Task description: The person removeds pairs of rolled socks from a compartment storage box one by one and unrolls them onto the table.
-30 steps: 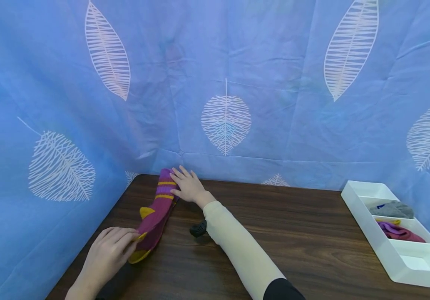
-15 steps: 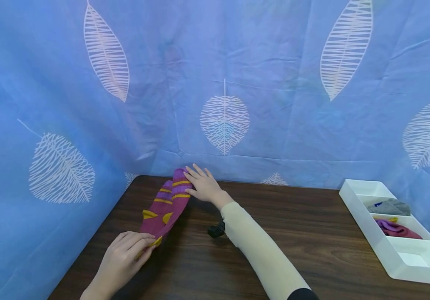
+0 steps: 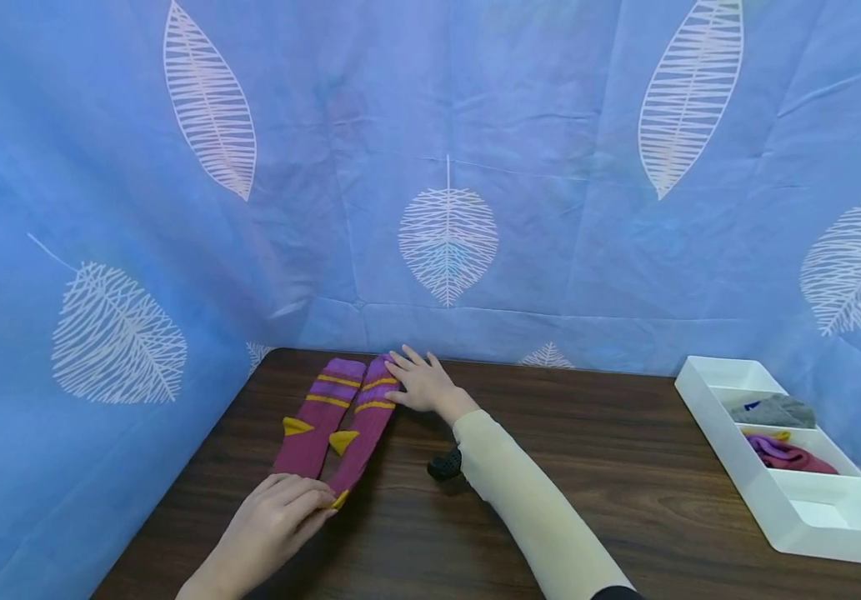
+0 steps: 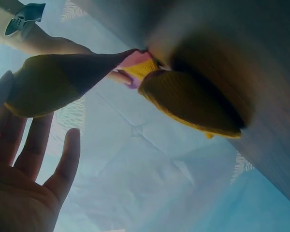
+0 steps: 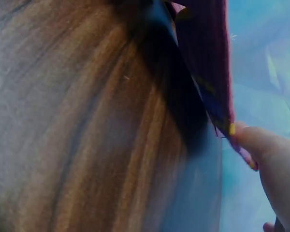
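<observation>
- Two purple socks with yellow stripes, heels and toes lie side by side at about 9 o'clock on the dark wooden table point(image 3: 625, 467): the left sock point(image 3: 315, 421) and the right sock point(image 3: 364, 425), cuffs toward the blue leaf-print backdrop point(image 3: 445, 167), toes toward the person.
- The step in hand looks like laying the pair out flat and parallel; both hands pin the right sock's two ends.
- The left hand point(image 3: 277, 523) lies palm down at 6 o'clock of the socks, fingers fairly straight, fingertips pressing the yellow toe of the right sock. The left wrist view shows the fingers spread and relaxed, curled round nothing.
- The right hand point(image 3: 422, 385) reaches across from 3 o'clock, fingers extended, tips resting on the striped cuff of the right sock; its cream sleeve point(image 3: 528, 508) slants up from the lower edge, a black wrist device point(image 3: 444, 463) under it.
- As a judgement, a next move calls for matching the socks edge to edge, so the pressing fingers would need to slide or lift without wrinkling the knit.
- Well apart at 3 o'clock stands a white divided tray point(image 3: 723, 442), holding a grey sock bundle point(image 3: 773, 411) and a purple sock bundle point(image 3: 786, 456) in separate compartments.
</observation>
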Demonstrator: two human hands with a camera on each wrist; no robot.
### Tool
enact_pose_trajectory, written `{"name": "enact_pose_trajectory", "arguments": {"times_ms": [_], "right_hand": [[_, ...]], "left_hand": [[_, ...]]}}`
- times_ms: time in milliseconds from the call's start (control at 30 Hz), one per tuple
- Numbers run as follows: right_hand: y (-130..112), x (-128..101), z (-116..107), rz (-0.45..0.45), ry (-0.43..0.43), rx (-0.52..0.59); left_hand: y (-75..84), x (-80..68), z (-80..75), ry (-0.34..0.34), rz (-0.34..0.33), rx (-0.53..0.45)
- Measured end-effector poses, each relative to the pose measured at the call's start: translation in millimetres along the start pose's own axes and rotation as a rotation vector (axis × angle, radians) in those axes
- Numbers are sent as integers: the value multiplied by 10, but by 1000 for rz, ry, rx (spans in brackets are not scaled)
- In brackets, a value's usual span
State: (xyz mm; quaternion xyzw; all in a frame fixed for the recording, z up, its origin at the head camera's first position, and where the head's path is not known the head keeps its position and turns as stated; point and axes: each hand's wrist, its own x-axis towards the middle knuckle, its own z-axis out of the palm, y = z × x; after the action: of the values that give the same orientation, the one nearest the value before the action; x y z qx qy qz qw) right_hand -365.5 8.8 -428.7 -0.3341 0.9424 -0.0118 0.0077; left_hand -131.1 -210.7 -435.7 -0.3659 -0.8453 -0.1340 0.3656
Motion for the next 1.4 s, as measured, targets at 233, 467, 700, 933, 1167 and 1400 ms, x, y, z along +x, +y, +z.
{"name": "enact_pose_trajectory", "arguments": {"times_ms": [233,467,700,933,1167,1400], "right_hand": [[-14,-48,51,62,-110,8],[6,-70,94,121,-188,33],[37,-68,134,156,-201,40],[72,-58,126,193,-209,38],[112,-43,138,213,-203,50],[155,-40,145,207,-200,80]], "left_hand": [[41,-32,18,-181,-20,-53],[80,-9,-34,-678,-277,-158],[94,10,-16,-837,-349,-203],[97,15,4,-893,-358,-225],[101,0,21,-899,-370,-234],[101,11,10,-868,-388,-233]]}}
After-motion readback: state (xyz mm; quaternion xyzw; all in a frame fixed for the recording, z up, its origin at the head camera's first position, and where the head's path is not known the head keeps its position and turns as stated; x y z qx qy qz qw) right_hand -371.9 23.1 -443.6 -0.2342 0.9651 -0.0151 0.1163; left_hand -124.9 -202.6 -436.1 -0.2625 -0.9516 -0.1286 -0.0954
